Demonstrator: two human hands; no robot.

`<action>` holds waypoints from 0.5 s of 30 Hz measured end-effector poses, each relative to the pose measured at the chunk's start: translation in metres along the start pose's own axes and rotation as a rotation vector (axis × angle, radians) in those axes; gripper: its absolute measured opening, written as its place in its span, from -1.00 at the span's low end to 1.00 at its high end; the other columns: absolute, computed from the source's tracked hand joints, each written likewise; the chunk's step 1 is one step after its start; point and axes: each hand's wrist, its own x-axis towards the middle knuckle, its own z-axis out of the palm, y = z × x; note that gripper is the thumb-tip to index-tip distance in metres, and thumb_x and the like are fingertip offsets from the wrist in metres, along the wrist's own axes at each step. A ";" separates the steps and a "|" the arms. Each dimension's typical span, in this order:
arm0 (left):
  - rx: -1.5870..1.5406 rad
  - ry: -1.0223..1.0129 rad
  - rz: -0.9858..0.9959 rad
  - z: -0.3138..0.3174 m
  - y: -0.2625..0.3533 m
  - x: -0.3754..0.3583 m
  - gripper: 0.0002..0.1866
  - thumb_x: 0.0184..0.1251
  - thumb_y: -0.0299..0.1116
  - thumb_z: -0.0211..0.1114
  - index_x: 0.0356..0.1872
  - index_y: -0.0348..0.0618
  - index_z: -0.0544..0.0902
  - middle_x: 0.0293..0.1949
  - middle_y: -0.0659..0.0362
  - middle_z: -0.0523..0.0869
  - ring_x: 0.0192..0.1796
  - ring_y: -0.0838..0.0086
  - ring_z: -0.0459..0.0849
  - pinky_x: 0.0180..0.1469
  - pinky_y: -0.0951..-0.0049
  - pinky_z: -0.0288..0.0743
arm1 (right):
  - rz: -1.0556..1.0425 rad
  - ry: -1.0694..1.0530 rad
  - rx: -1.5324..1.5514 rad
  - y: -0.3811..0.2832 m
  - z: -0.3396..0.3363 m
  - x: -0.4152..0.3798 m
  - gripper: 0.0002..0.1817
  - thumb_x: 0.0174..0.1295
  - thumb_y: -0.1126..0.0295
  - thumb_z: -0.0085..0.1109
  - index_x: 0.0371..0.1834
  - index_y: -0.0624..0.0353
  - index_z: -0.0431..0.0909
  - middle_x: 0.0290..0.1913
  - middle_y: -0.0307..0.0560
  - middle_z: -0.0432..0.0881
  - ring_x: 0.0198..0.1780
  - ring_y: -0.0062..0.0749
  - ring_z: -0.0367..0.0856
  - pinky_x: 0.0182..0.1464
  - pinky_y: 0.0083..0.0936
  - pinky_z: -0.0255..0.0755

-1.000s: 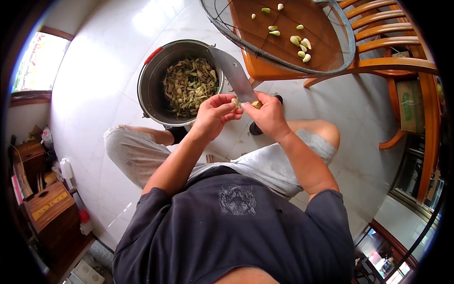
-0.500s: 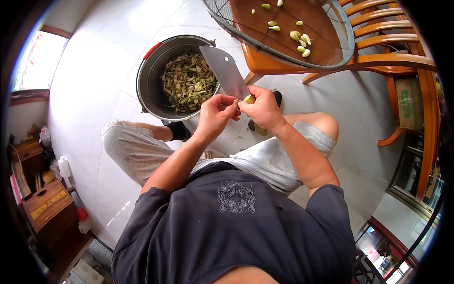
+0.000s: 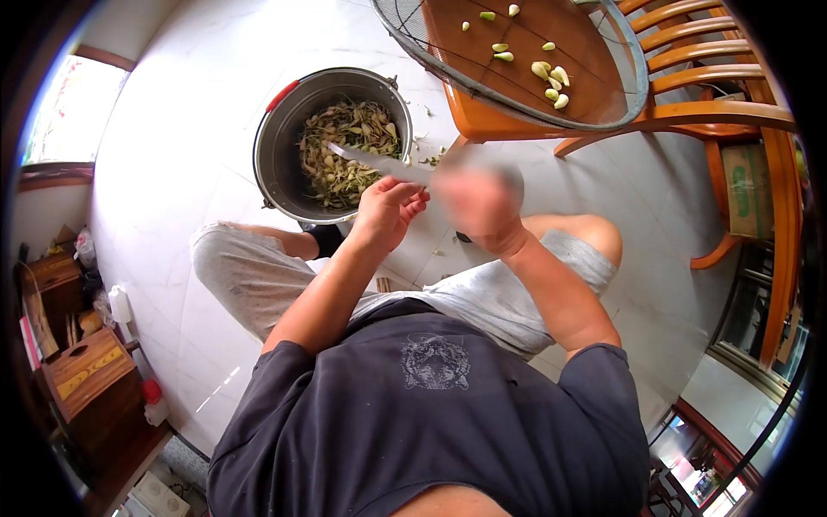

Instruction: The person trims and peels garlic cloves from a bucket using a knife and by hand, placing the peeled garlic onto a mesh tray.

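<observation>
My right hand (image 3: 478, 205), smeared by a blur, grips a cleaver (image 3: 383, 163). Its blade points left over the bucket and shows nearly edge-on. Just below the blade, my left hand (image 3: 388, 209) is closed with thumb and fingers pinched together. Whatever lies between those fingertips is too small to make out. Beyond my hands stands a grey metal bucket (image 3: 265, 159) with a red handle grip, partly filled with unpeeled garlic cloves (image 3: 336, 142) and dry stalks. Several peeled garlic cloves (image 3: 551, 72) lie in a round mesh sieve (image 3: 640, 65) at the upper right.
The sieve rests on an orange wooden chair (image 3: 495, 121) with a slatted back. Scraps (image 3: 428, 160) lie on the tiled floor (image 3: 172, 233) beside the bucket. My bent knees flank my hands. A wooden cabinet (image 3: 86, 370) is at far left.
My hands have moved apart; the right one rose slightly and turned, tipping the cleaver from a broad face-on view to nearly edge-on, its tip lower and further left. The yellowish piece at my right hand no longer shows.
</observation>
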 end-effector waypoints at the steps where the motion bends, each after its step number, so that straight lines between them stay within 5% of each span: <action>1: 0.011 0.011 0.030 0.000 0.001 -0.001 -0.92 0.30 -0.53 0.16 -0.24 -0.32 0.53 -0.31 0.09 0.63 -0.29 0.42 0.63 -0.21 0.45 0.54 | -0.103 0.060 -0.070 -0.001 0.002 0.000 -0.91 -0.04 0.38 0.20 -0.43 -0.01 0.53 -0.47 -0.19 0.51 -0.44 -0.24 0.51 -0.41 -0.33 0.41; 15: -0.044 -0.039 0.078 -0.002 0.001 0.006 -0.83 0.34 -0.41 0.18 -0.15 -0.30 0.52 -0.20 0.09 0.63 -0.17 0.38 0.64 -0.11 0.37 0.56 | -0.161 0.136 -0.079 -0.002 0.000 0.005 -0.88 -0.02 0.40 0.22 -0.39 0.05 0.52 -0.41 -0.18 0.52 -0.37 -0.22 0.49 -0.36 -0.33 0.39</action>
